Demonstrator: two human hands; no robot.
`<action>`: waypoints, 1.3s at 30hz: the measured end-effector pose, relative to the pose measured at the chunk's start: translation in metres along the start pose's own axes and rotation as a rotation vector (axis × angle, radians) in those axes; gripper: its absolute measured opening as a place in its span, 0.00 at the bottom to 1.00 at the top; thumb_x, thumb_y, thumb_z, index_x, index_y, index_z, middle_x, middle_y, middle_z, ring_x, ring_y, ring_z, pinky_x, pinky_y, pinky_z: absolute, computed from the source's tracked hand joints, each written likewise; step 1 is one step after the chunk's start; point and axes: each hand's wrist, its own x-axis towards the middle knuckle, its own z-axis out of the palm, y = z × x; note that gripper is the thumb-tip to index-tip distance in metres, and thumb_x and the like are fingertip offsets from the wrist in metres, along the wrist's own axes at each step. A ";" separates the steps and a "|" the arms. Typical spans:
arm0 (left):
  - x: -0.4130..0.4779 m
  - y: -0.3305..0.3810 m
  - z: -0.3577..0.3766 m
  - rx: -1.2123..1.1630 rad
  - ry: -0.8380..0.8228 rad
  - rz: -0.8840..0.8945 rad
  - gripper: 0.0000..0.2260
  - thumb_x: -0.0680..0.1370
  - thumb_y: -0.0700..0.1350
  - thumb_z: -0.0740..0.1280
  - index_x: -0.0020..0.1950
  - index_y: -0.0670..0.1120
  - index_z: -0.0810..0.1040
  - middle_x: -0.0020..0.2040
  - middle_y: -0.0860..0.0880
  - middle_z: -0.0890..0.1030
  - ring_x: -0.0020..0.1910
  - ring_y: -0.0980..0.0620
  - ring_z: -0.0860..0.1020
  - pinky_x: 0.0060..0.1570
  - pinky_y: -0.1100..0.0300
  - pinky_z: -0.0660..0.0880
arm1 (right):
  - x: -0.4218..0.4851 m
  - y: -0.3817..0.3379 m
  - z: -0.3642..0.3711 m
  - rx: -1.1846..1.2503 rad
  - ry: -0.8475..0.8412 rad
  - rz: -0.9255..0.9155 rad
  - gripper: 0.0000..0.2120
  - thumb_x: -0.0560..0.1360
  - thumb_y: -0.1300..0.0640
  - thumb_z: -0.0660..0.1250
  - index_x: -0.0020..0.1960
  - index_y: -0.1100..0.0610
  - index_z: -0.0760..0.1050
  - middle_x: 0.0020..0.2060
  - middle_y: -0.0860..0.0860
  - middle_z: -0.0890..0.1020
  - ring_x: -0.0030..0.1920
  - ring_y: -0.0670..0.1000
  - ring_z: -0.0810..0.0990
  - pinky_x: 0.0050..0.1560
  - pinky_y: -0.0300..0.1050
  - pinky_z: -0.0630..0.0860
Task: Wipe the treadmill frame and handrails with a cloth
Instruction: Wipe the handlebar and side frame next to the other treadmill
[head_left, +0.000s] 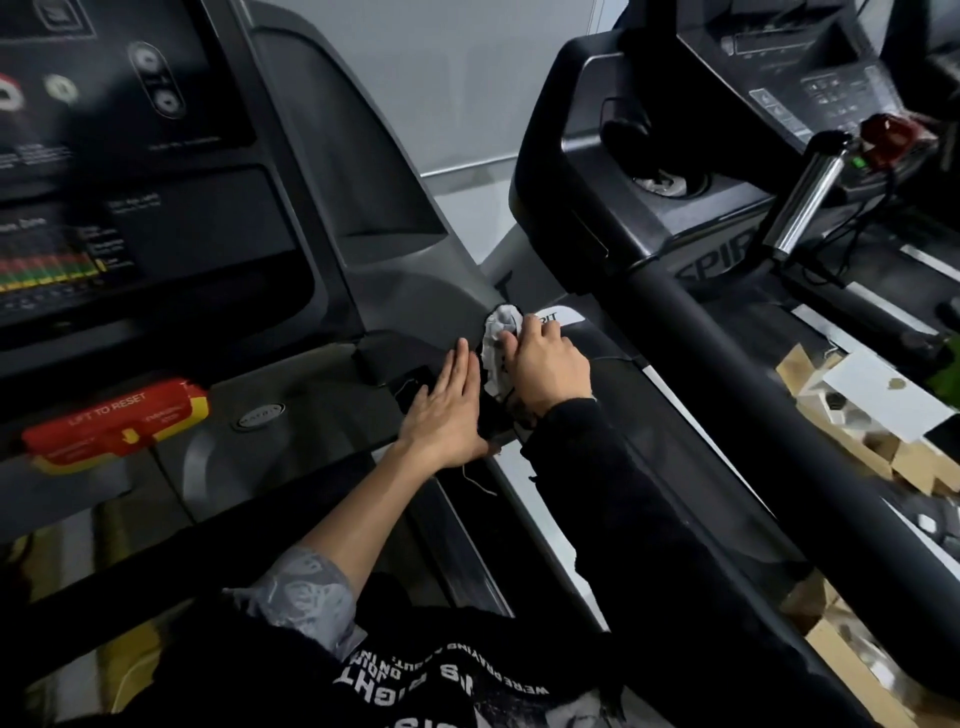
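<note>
Grey-white cloth (500, 340) sits bunched under the curled fingers (537, 332) of the right hand (548, 366), which grips it and presses it onto the dark frame (415, 306) of the treadmill, at the spot where the console's side panel runs down into the rail (670, 441). Part of the cloth hangs down below the palm. Just left of it, the left hand (447, 408) lies flat on the frame, holding nothing; its fingers (460, 371) are straight and close together, their tips almost at the cloth's edge, the thumb tucked low beside the frame's edge. A black sleeve (597, 483) covers the right forearm, which lies along the rail; the left forearm is bare up to a grey patterned cuff (306, 592). Left of the hands are a red and yellow stop switch (114, 421) and, above it, the console (156, 208). To the right stands a second treadmill with a thick black handrail (727, 374) and a chrome grip (802, 202); cardboard boxes (852, 452) lie beyond it.
</note>
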 end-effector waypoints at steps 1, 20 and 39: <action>0.000 0.000 -0.001 0.010 0.000 0.004 0.51 0.71 0.57 0.70 0.75 0.40 0.36 0.74 0.45 0.30 0.75 0.50 0.35 0.73 0.47 0.54 | 0.003 -0.002 -0.001 0.016 -0.003 -0.009 0.21 0.81 0.45 0.52 0.61 0.61 0.67 0.58 0.61 0.74 0.58 0.64 0.75 0.53 0.57 0.71; -0.003 0.003 -0.004 0.005 -0.016 0.005 0.52 0.70 0.60 0.69 0.75 0.40 0.35 0.74 0.45 0.30 0.75 0.50 0.36 0.73 0.47 0.53 | -0.015 0.012 -0.001 -0.008 -0.034 0.035 0.24 0.80 0.42 0.52 0.67 0.59 0.64 0.62 0.58 0.72 0.60 0.62 0.73 0.54 0.56 0.72; 0.000 -0.004 -0.011 -0.021 -0.105 0.068 0.52 0.72 0.58 0.69 0.74 0.40 0.32 0.72 0.43 0.27 0.74 0.48 0.34 0.74 0.51 0.51 | -0.043 0.030 0.013 -0.168 0.078 -0.047 0.26 0.78 0.43 0.56 0.71 0.53 0.56 0.67 0.54 0.70 0.60 0.60 0.74 0.50 0.55 0.73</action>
